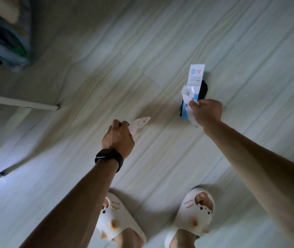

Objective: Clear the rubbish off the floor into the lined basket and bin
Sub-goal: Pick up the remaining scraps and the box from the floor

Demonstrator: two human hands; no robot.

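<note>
Standing over a pale streaked floor (160, 42), a person holds rubbish in both hands. The left hand (118, 136), fingers curled tight, pinches a small pale pink torn wrapper scrap (140, 123). The right hand (207, 111) grips a bundle of white printed paper tags and blue-and-black card packaging (195, 76) by its lower end. No basket or bin is in view. The loosely stacked tags could slip free while being carried.

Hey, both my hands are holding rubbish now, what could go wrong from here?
Your right hand pinches a loose fan of paper tags with a dark item behind them; a piece could slide out when carried. Your left hand holds the pale scrap only by its edge, so it might drop.
</note>
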